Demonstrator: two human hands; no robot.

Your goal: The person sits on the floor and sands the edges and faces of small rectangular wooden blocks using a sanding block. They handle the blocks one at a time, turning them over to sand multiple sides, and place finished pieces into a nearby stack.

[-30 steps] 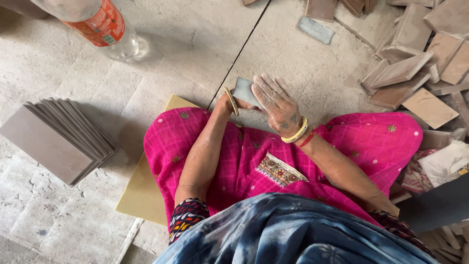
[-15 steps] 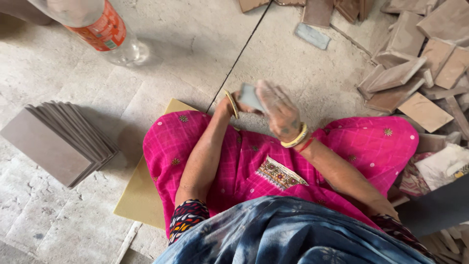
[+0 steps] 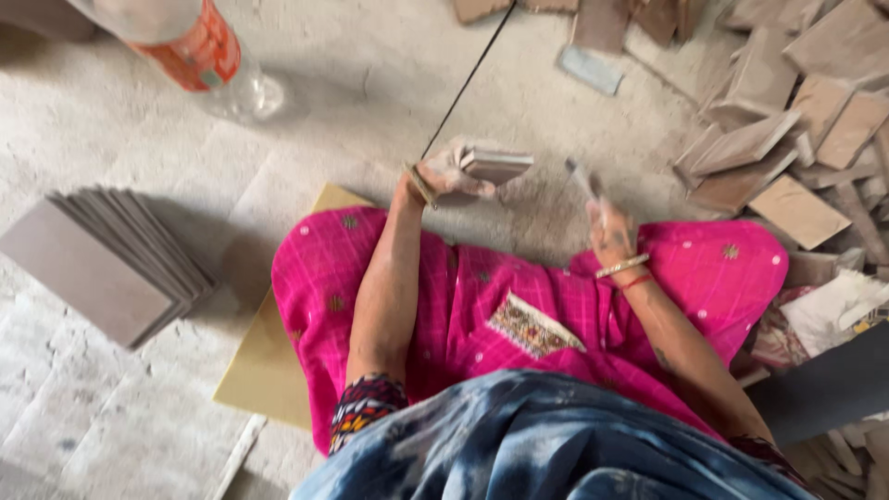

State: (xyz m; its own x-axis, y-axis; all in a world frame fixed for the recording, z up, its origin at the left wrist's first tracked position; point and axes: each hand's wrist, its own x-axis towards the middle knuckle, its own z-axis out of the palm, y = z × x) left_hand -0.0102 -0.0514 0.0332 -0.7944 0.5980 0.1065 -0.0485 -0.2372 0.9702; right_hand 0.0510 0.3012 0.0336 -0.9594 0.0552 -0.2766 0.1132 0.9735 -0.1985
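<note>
I sit on the floor with a bright pink cloth over my knees. My left hand (image 3: 443, 176) grips a small stack of thin grey-brown tiles (image 3: 498, 164) held out over the floor in front of me. My right hand (image 3: 607, 222), with bangles at the wrist, is raised a little to the right of it and pinches one thin tile piece (image 3: 581, 178), which looks blurred. The two hands are apart, with a gap between the stack and the single piece.
A neat fanned stack of brown tiles (image 3: 106, 264) lies on the floor at the left. A loose heap of tiles (image 3: 787, 120) fills the right and top right. A clear plastic bottle with an orange label (image 3: 190, 46) lies at the top left. A yellow board (image 3: 269, 352) lies under my legs.
My hands were together on the tiles before. Now the right hand has moved off to the right with one piece, and the left keeps the stack.
</note>
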